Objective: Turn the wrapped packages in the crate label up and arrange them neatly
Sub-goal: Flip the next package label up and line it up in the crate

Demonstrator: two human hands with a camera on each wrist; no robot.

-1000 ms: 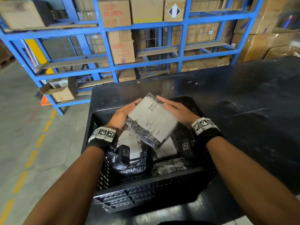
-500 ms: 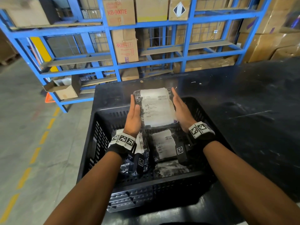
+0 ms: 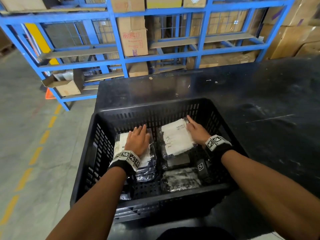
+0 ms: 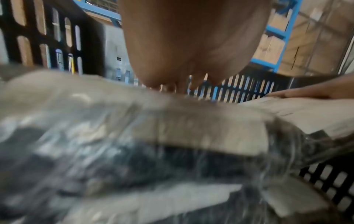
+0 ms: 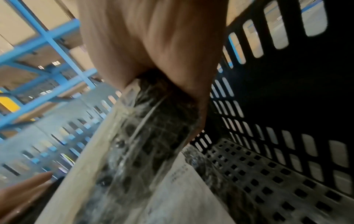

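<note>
A black slotted crate (image 3: 152, 105) on a dark table holds several clear-wrapped packages. My right hand (image 3: 196, 131) grips the right edge of a package (image 3: 176, 137) lying white label up in the crate's right half; the right wrist view shows that edge (image 5: 149, 136) wedged between thumb and fingers (image 5: 149, 45). My left hand (image 3: 137, 141) lies flat, fingers straight, on the left stack (image 3: 147, 163), seen blurred in the left wrist view (image 4: 134, 121). Under the right package sits another labelled one (image 3: 178, 161). A package (image 3: 180, 181) near the front wall shows its dark side.
The crate stands at the near left corner of the black table (image 3: 259, 101), which runs on to the right. Blue racking (image 3: 121, 49) with cardboard boxes stands behind. A concrete floor with a yellow dashed line (image 3: 34, 156) drops away at left.
Both hands held the labelled package above the crate; it now lies label up inside on the right. My left hand has let go and moved onto the left stack.
</note>
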